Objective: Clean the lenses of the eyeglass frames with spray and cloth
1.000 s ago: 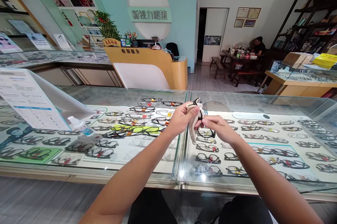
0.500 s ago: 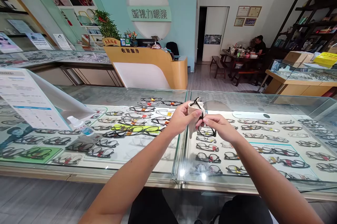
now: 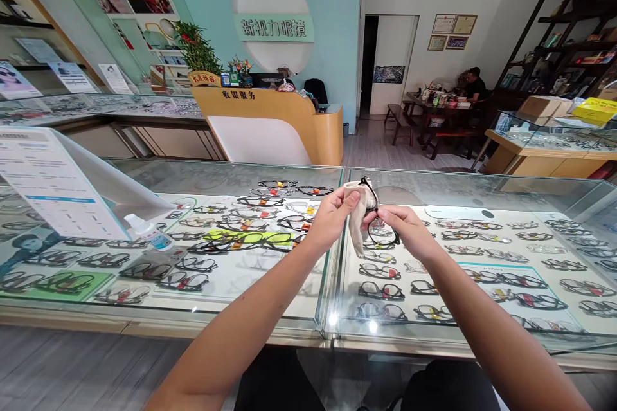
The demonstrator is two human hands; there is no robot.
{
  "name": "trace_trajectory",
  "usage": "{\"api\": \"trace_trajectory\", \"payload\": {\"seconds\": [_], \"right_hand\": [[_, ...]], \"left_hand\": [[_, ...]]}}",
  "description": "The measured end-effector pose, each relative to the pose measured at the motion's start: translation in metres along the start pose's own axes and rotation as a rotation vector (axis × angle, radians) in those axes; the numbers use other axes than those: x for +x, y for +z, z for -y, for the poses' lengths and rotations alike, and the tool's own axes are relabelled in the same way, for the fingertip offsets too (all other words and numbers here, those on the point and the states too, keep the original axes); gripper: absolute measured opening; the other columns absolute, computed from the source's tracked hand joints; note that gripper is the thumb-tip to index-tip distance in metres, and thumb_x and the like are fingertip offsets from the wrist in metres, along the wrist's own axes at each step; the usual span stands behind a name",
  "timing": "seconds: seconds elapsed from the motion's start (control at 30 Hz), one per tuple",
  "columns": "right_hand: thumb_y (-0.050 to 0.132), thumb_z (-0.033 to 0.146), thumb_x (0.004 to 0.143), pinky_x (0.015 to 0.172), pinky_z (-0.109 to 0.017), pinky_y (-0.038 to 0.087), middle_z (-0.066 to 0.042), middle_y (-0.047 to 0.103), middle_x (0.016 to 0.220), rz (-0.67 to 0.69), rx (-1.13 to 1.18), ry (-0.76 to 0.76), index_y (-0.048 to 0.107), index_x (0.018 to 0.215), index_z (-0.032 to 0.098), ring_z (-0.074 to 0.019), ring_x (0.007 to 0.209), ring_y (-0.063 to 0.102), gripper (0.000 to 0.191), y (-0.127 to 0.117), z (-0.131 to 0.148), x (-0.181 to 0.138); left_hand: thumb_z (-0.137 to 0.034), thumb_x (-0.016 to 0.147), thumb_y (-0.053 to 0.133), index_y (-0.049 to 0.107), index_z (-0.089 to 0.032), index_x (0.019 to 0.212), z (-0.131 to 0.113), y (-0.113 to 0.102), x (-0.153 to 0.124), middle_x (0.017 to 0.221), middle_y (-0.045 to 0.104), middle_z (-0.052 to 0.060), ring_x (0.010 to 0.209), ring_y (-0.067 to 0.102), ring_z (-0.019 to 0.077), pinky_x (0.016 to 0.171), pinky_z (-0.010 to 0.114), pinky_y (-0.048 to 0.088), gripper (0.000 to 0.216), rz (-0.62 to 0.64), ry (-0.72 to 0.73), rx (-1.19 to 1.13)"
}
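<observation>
My left hand [image 3: 332, 218] is closed on a beige cleaning cloth [image 3: 357, 221], pressing it around one lens of a pair of black-framed glasses [image 3: 383, 231]. My right hand [image 3: 405, 228] pinches the same glasses at the other lens. Both hands hover above a glass display counter [image 3: 332, 318]. Under the glass lie several rows of glasses frames [image 3: 380, 289].
A small spray bottle [image 3: 149, 233] and a tilted printed sign [image 3: 45, 182] stand on the counter at left. Beyond are a yellow reception desk [image 3: 274, 121], another glass counter [image 3: 544, 141] at right, and a person seated at a far table [image 3: 475, 86].
The glasses have turned slightly in my hands, with the free lens now lower right. The cloth has shifted over the upper lens. My arms have hardly moved.
</observation>
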State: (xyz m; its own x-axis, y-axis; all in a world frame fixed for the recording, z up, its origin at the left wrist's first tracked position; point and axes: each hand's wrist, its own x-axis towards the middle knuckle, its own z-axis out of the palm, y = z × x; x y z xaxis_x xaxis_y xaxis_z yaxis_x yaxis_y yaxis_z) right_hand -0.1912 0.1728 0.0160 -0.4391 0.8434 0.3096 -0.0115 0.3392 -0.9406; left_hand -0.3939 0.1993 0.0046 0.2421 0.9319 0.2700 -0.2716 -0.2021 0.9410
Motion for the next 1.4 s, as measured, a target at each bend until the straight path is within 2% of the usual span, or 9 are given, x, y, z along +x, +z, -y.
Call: {"api": "trace_trajectory", "payload": {"seconds": [0.13, 0.3, 0.47, 0.63, 0.9, 1.13, 1.4], "right_hand": [[0.064, 0.061, 0.102, 0.098, -0.038, 0.051, -0.005, 0.081, 0.093, -0.033, -0.001, -0.004, 0.086, 0.095, 0.024, -0.0246, 0.095, 0.069, 0.043, -0.002, 0.000, -0.001], [0.066, 0.058, 0.102, 0.093, -0.038, 0.051, -0.007, 0.081, 0.098, -0.133, 0.076, -0.010, 0.084, 0.097, 0.023, -0.0259, 0.096, 0.069, 0.040, -0.010, -0.007, 0.000], [0.065, 0.055, 0.103, 0.090, -0.037, 0.051, -0.006, 0.079, 0.103, -0.285, 0.201, -0.042, 0.083, 0.103, 0.026, -0.0240, 0.096, 0.067, 0.034, -0.013, -0.010, 0.001], [0.067, 0.056, 0.101, 0.090, -0.037, 0.052, -0.007, 0.074, 0.118, -0.362, 0.154, -0.076, 0.082, 0.101, 0.026, -0.0232, 0.096, 0.064, 0.034, -0.013, -0.011, 0.002], [0.064, 0.059, 0.102, 0.098, -0.038, 0.051, -0.008, 0.071, 0.122, -0.352, 0.086, -0.094, 0.082, 0.105, 0.026, -0.0251, 0.109, 0.064, 0.037, -0.013, -0.015, 0.003], [0.062, 0.062, 0.103, 0.096, -0.038, 0.051, -0.007, 0.070, 0.123, -0.339, 0.037, -0.096, 0.082, 0.107, 0.027, -0.0258, 0.111, 0.062, 0.040, -0.009, -0.020, 0.003], [0.065, 0.064, 0.101, 0.082, -0.035, 0.051, -0.006, 0.069, 0.123, -0.302, 0.178, 0.005, 0.080, 0.115, 0.027, -0.0214, 0.092, 0.063, 0.042, -0.001, -0.024, 0.002]], "left_hand": [[-0.069, 0.083, 0.084, 0.071, -0.015, 0.102, 0.001, 0.000, 0.002, 0.077, 0.069, 0.000, 0.068, 0.060, 0.0126, 0.067, 0.024, 0.049, 0.059, -0.036, 0.011, -0.019], [-0.069, 0.083, 0.084, 0.073, -0.015, 0.109, 0.004, -0.003, 0.004, 0.086, 0.073, 0.002, 0.075, 0.063, 0.0140, 0.072, 0.025, 0.050, 0.061, -0.066, -0.002, -0.037], [-0.069, 0.084, 0.083, 0.074, -0.014, 0.104, 0.006, -0.001, 0.003, 0.084, 0.071, 0.002, 0.073, 0.060, 0.0128, 0.069, 0.023, 0.046, 0.060, 0.004, -0.034, 0.028], [-0.068, 0.082, 0.085, 0.074, -0.012, 0.101, 0.006, 0.005, -0.001, 0.088, 0.072, 0.004, 0.077, 0.062, 0.0148, 0.072, 0.024, 0.048, 0.060, 0.040, -0.058, 0.053], [-0.070, 0.082, 0.084, 0.078, -0.013, 0.110, 0.004, 0.009, -0.004, 0.094, 0.077, 0.007, 0.082, 0.067, 0.0182, 0.075, 0.026, 0.049, 0.064, 0.142, -0.100, 0.053], [-0.067, 0.080, 0.087, 0.075, -0.013, 0.099, 0.002, 0.012, -0.007, 0.086, 0.072, 0.004, 0.074, 0.062, 0.0148, 0.071, 0.025, 0.045, 0.058, 0.157, -0.113, 0.061], [-0.063, 0.081, 0.089, 0.075, -0.012, 0.108, 0.005, 0.017, -0.011, 0.087, 0.074, 0.005, 0.074, 0.063, 0.0140, 0.072, 0.025, 0.047, 0.059, 0.145, -0.145, -0.001]]}}
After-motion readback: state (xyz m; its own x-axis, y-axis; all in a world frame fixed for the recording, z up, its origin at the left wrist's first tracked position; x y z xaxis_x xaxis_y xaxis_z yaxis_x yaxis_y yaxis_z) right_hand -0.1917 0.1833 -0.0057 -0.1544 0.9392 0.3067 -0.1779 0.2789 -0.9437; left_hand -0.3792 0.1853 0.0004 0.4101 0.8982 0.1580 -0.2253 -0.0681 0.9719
